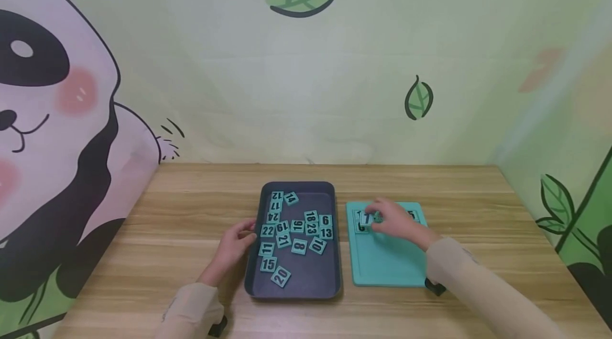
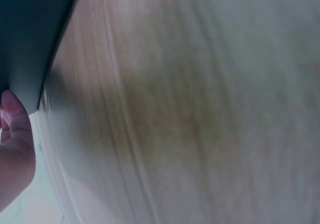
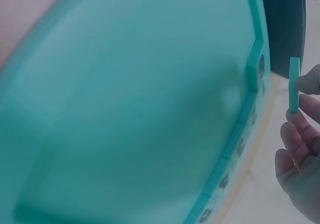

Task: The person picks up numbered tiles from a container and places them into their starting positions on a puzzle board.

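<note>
My right hand pinches a small teal number tile marked 7 between thumb and fingers, over the upper left of a teal board. In the right wrist view the tile is held edge-on, raised above the board. A row of tiles lies along the board's far edge, partly hidden by the hand in the head view. My left hand rests against the left side of a dark tray; its thumb touches the tray's outer wall in the left wrist view.
Several loose number tiles lie in the tray at various angles, among them a 20 tile and a 10 tile. Tray and board stand side by side on a wooden table. A printed backdrop rises behind the table.
</note>
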The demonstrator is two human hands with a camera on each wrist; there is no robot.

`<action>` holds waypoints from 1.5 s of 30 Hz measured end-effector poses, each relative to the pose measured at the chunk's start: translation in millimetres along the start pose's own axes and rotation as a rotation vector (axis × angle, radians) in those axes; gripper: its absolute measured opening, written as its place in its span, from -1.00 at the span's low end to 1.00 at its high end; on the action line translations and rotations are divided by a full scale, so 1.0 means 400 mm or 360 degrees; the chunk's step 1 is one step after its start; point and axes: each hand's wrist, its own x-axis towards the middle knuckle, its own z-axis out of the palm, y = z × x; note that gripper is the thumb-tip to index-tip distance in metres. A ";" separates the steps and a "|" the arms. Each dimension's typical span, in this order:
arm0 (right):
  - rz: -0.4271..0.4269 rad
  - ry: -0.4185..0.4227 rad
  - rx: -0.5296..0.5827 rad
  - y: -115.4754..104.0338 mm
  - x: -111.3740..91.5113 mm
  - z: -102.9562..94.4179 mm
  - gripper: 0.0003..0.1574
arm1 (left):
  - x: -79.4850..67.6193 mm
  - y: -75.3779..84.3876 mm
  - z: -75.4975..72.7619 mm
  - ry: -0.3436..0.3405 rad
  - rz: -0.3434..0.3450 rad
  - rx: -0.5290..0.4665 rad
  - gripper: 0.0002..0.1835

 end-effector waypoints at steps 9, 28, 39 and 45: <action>0.0045 0.0008 -0.0073 0.044 -0.021 0.016 -0.59 | -0.001 -0.005 -0.001 -0.0006 -0.0035 -0.0013 -0.58; 0.0052 0.0102 -0.0215 0.058 -0.026 0.045 -0.67 | -0.001 -0.006 0.001 0.0004 -0.0002 -0.0034 -0.57; -0.0049 0.0125 -0.0179 0.004 -0.018 0.036 -0.59 | 0.000 -0.003 -0.001 0.0010 -0.0008 -0.0032 -0.58; -0.0133 0.0124 -0.0131 -0.037 0.003 0.042 -0.59 | 0.000 -0.004 0.000 0.0012 0.0007 -0.0042 -0.57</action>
